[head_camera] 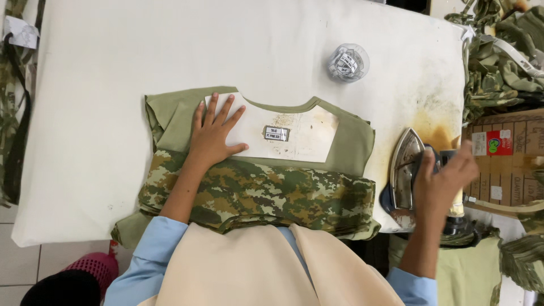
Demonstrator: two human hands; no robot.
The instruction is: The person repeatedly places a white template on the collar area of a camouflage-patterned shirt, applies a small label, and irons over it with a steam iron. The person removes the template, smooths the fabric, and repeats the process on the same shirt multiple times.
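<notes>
- Shirt (255, 192) lies flat on worktop (96, 102), near the front edge: soft knit, plain olive at shoulders and neck, pixelated green/brown camo below, lower part folded up into a thick band.
- White card insert (294, 133) sits inside the neck opening; stiff, roughly trapezoid, w/ brownish stains and a small rectangular label (276, 134) at the collar.
- Left hand (214, 133) rests palm-down on the shirt's shoulder and card edge, fingers spread wide and flat, grasping nothing.
- Right hand (447, 181) is at the iron (405, 170), motion-blurred; fingers look curled about the handle, but the grip is hard to confirm. Iron stands tilted at worktop's right edge, w/ shiny, scorched metal soleplate showing.
- Worktop cover is padded off-white cloth, w/ yellow-brown burn marks near the iron.
- Clear round plastic tub (347, 62) holds small white tags; contents too small to read.
- Cardboard box (510, 164) and heap of olive/camo cloth (498, 62) on right, cut off by frame.
- Pink basket (93, 266) lower left, partly hidden.
</notes>
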